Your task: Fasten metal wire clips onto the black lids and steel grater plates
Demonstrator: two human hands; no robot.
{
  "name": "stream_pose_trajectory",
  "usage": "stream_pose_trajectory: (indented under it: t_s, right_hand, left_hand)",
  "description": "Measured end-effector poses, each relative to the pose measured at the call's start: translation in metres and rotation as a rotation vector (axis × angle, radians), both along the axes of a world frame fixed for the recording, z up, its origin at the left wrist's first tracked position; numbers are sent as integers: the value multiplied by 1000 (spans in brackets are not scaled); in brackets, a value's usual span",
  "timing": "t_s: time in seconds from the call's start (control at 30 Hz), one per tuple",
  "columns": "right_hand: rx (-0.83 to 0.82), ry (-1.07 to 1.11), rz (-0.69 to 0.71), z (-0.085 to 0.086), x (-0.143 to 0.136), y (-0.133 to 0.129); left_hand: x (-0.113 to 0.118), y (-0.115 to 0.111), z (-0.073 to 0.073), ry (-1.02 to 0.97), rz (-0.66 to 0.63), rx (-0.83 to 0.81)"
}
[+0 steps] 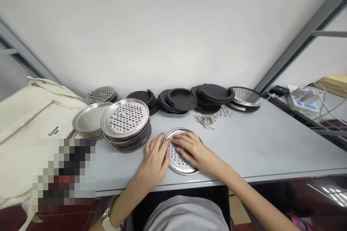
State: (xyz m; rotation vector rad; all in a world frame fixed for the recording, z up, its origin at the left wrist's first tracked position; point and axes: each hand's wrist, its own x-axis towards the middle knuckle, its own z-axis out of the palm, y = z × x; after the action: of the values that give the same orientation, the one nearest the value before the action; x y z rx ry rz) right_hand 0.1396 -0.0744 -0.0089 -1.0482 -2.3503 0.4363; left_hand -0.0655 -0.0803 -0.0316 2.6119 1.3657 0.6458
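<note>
A round metal grater disc point(179, 157) with raised holes and a smooth rim lies on the table in front of me. My left hand point(155, 160) rests along its left rim, fingers stretched and slightly apart, fingertips touching the edge. Across the disc's upper right lies my right hand point(193, 149), its fingers spread over the perforated face. That hand hides the right part of the disc. Left of my hands stands a tall stack of similar grater discs point(126, 118). Behind that are a stack of plain metal discs point(92, 117) and more coarse graters point(101, 95).
Black round holders point(181, 100) are piled along the wall, with more holders point(215, 92) farther right. Wire hooks point(205, 120) and metal rings point(225, 112) lie before them. A grater in a black holder point(245, 97) sits right. A cream bag point(35, 115) covers the left side.
</note>
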Motion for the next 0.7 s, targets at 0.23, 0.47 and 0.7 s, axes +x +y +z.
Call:
stream_pose_trajectory:
  t_s: [0.23, 0.47, 0.7]
  right_hand:
    - [3, 20, 3, 0, 0, 0]
    - [49, 34, -108, -2, 4, -1]
    - [84, 48, -289, -11, 30, 3]
  left_hand:
    - [-1, 1, -2, -3, -4, 26]
    - [1, -1, 2, -20, -11, 43]
    - [0, -9, 11, -286, -71, 334]
